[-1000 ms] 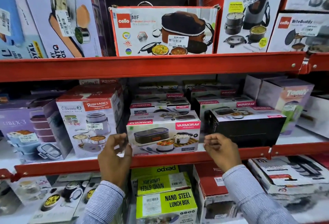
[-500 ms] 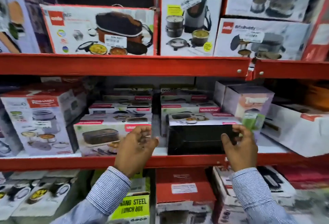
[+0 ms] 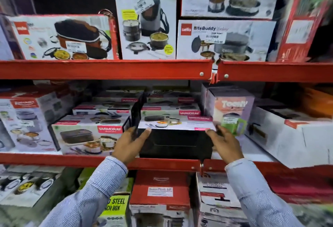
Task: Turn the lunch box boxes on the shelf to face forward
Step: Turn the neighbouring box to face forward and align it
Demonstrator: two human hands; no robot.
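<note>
Both hands, left hand [image 3: 128, 143] and right hand [image 3: 226, 144], clasp the ends of a glossy cardboard lunch box carton [image 3: 173, 143] at the red metal shelf [image 3: 108, 161] edge, its plain black side outward, unturned, beside a carton [image 3: 90, 134] already facing forward.

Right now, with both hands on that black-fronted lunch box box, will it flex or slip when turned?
Probably stiff: the box keeps flat faces and sharp edges. Slipping seems unlikely, since the left hand and right hand clamp opposite ends. Printed card may be slightly slick.
</note>
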